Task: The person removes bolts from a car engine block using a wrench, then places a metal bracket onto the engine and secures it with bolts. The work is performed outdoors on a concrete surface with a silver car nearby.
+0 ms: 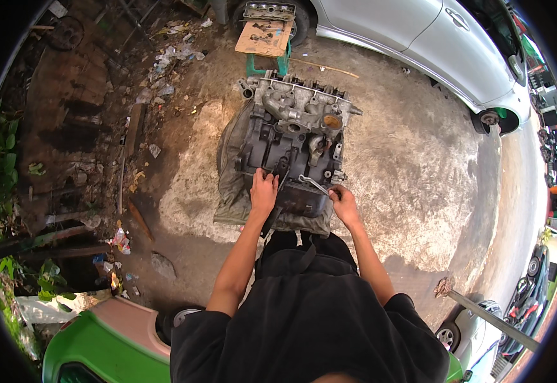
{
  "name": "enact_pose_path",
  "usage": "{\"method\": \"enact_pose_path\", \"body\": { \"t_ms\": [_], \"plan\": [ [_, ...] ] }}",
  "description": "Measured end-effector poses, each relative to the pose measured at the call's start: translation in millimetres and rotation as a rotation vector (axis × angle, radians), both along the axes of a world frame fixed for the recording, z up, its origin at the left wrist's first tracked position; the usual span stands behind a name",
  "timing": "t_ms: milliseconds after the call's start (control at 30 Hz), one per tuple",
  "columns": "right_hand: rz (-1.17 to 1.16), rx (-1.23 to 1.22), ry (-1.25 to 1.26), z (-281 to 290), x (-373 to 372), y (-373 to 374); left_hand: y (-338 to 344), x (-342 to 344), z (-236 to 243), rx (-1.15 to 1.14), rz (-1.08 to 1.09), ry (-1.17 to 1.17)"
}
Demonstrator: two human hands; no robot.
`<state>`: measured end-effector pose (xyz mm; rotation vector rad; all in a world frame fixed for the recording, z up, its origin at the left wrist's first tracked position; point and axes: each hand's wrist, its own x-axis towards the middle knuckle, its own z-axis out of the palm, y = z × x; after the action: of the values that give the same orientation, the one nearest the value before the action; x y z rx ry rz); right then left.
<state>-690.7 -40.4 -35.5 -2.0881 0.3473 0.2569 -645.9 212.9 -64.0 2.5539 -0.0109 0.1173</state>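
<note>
An engine lies on the ground right in front of me, its dark block toward me and its grey cylinder head with the manifold at the far end. My right hand grips the end of a silver wrench. The wrench's far end reaches over the engine's near part, but whether it sits on a bolt is too small to tell. At the engine's near left side, my left hand has its fingers bent against the dark metal. Whatever those fingers pinch is hidden. A dark bar-like piece shows just below this hand.
Under the engine spreads a grey-green cloth. Beyond it stands a green stool topped with cardboard and metal parts. A silver car is parked at the far right, a green car behind me at left. Litter lies leftward.
</note>
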Motion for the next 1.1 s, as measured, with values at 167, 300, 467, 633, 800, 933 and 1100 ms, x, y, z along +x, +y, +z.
{"method": "enact_pose_path", "body": {
  "t_ms": [167, 300, 467, 633, 800, 933, 1100],
  "plan": [
    [-0.043, 0.288, 0.063, -39.1, -10.4, 34.4, -0.4, -5.7, -10.3, -0.010, -0.012, -0.040],
    [-0.164, 0.536, 0.270, -46.6, -10.6, 60.7, -9.8, -26.7, -27.1, -0.083, -0.005, -0.130],
    [-0.333, 0.163, 0.156, -57.2, 3.1, 130.9, -12.2, -46.7, -45.6, -0.150, -0.021, -0.140],
    [-0.305, 0.142, -0.064, -73.9, -1.5, 138.8, -14.2, -57.9, -56.1, -0.169, 0.030, -0.127],
    [-0.190, 0.136, -0.003, -57.2, -9.0, 136.1, -14.4, -57.5, -52.0, -0.185, 0.032, -0.121],
    [-0.109, -0.062, -0.068, -54.6, -5.7, 138.6, -14.9, -54.6, -46.0, -0.165, 0.038, -0.097],
    [-0.089, -0.046, -0.120, -62.2, -6.0, 135.6, -16.1, -60.8, -39.8, -0.035, 0.041, 0.031]
  ]
}}
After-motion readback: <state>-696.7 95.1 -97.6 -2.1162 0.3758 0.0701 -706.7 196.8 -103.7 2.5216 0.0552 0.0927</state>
